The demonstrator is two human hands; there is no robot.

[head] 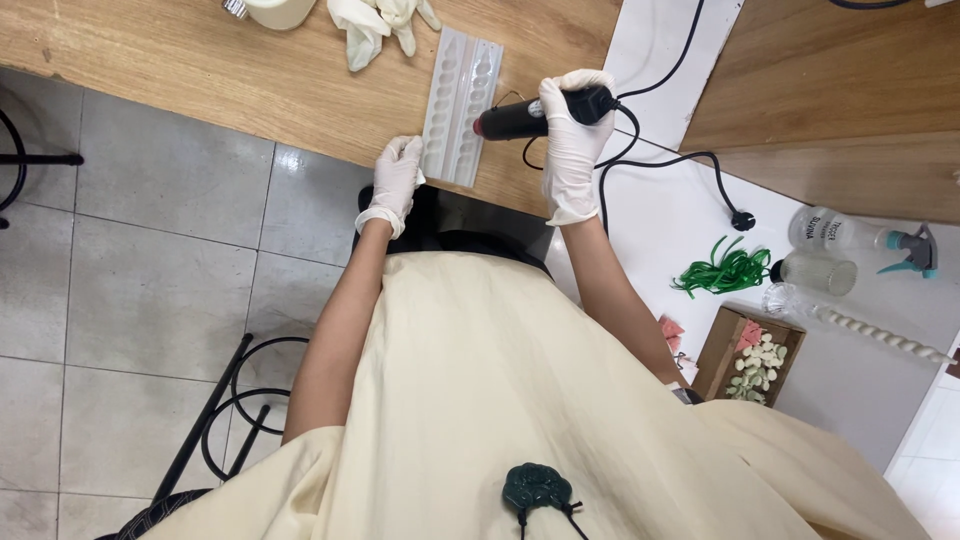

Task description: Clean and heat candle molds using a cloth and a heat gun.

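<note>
The white mould tray point(460, 105) lies on the wooden bench point(200, 60), long axis running away from us. Our left hand point(398, 175) pinches its near corner; our right hand point(572, 130) grips the black heat tool point(520, 118), nozzle aimed leftward at the tray's right edge.

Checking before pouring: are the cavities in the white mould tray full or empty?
Cannot tell: the mould tray lies flat on the wooden table, white throughout.
</note>
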